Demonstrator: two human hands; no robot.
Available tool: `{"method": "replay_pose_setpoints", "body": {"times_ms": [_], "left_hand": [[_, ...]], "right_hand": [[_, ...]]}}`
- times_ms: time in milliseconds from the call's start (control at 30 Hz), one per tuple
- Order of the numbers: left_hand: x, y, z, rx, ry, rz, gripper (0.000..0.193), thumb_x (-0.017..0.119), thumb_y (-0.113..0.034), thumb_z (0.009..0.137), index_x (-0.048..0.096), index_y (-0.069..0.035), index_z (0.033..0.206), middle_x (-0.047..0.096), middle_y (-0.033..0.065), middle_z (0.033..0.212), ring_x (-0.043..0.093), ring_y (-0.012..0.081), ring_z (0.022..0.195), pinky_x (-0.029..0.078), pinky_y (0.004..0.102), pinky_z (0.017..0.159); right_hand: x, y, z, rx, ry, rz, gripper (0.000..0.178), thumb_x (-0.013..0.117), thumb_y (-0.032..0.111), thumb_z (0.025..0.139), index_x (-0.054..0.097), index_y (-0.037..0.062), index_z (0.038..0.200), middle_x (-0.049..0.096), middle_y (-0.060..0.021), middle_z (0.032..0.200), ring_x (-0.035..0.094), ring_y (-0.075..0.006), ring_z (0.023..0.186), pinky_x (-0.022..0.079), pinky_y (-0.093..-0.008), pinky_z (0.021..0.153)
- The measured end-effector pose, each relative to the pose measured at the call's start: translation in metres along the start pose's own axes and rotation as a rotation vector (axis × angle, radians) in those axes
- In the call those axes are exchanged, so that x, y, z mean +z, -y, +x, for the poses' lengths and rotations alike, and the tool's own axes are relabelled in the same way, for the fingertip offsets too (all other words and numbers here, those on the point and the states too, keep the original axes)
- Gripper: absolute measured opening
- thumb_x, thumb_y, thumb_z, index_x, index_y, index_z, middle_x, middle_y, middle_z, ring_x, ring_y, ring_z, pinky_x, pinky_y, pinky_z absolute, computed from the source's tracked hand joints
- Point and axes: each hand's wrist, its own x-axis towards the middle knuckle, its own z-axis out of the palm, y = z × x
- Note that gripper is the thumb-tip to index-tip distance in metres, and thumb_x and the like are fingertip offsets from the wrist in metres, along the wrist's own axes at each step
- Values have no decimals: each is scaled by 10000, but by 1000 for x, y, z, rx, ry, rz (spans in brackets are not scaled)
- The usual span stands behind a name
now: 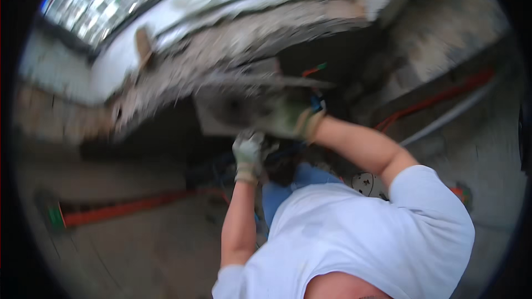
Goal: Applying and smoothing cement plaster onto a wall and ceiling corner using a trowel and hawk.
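Observation:
A flat grey squarish panel (213, 112) with a darker smudge stands in front of me, under a rough broken ledge. My left hand (248, 152), in a pale green-and-white work glove, is closed at the panel's lower edge; what its fingers grip is too blurred to name. My right hand (291, 116), in a similar glove with a yellowish cuff, lies across the panel's right side. Motion smears its fingers, so their position is unclear. A long thin grey strip (299, 82) crosses above the right hand, and something small and blue (317, 103) shows by its wrist.
The rough masonry ledge (244, 39) curves over the panel, below a white sill (183, 5) bearing a brown piece (143, 44) and a window (105, 0). Orange tubing (127, 206) runs along the left; more orange tubing (438, 99) and a grey pipe (454, 111) lie right.

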Motion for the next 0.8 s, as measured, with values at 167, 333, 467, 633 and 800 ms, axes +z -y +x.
{"method": "replay_pose_setpoints", "body": {"times_ms": [167,333,467,633,800], "left_hand": [[-22,-7,-28,-1210,-51,-1245,79,673,-88,794,599,-66,781,592,-7,695,559,108,539,391,253,411],[-34,15,-52,-750,-10,-663,103,678,-62,777,625,-76,864,647,29,788,601,143,635,451,306,496],[1,31,-104,-538,195,-335,167,655,-151,801,633,-100,959,667,58,853,632,194,737,488,373,587],[73,9,-157,-1518,230,-1805,207,654,-193,824,567,-60,958,606,61,676,585,240,534,486,376,478],[74,18,-150,-1670,150,-1345,190,664,-153,830,519,-52,898,567,78,652,513,135,444,398,264,385]], "right_hand": [[-44,-34,5,579,332,402,267,596,329,833,670,74,812,663,-132,764,639,-319,685,505,-416,673],[-18,-37,4,445,599,72,355,622,439,761,660,88,801,674,-114,816,642,-319,775,496,-436,745],[32,-61,-53,216,91,79,515,580,503,814,625,116,1152,606,-117,1207,573,-329,1077,435,-450,947],[154,-35,-66,322,224,160,511,557,509,833,625,114,1152,602,-111,1222,573,-326,1083,435,-452,951],[271,-19,-83,467,370,220,509,528,516,857,625,113,1151,597,-104,1239,574,-322,1091,434,-454,956]]}}
